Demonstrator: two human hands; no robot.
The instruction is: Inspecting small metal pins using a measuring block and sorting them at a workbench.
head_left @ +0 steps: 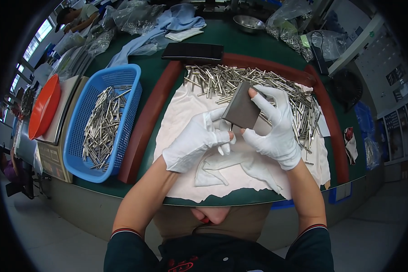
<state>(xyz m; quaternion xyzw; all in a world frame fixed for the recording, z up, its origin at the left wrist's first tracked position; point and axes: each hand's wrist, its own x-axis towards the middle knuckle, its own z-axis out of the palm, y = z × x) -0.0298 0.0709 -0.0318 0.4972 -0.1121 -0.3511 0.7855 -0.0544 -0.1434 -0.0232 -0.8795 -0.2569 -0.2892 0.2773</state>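
My right hand [276,131], in a white glove with bare fingertips, grips a flat, dark grey-brown rectangular block [243,108] and holds it tilted over the pale cloth [172,131]. My left hand [199,138], gloved the same way, is closed just below and left of the block. Its thumb and fingers pinch a thin metal pin [231,126], mostly hidden by the fingers and the block. Beyond and right of my hands lies a broad heap of shiny metal pins [258,77]. A crumpled white cloth [213,174] rests beneath my hands.
Red-brown rails [143,131] border the work area on the green table. To the left are a blue basket [133,95] of metal pins and an orange-red bowl [45,109]. Beyond the far rail sit a black phone-like slab [192,52] and a metal bowl [249,22].
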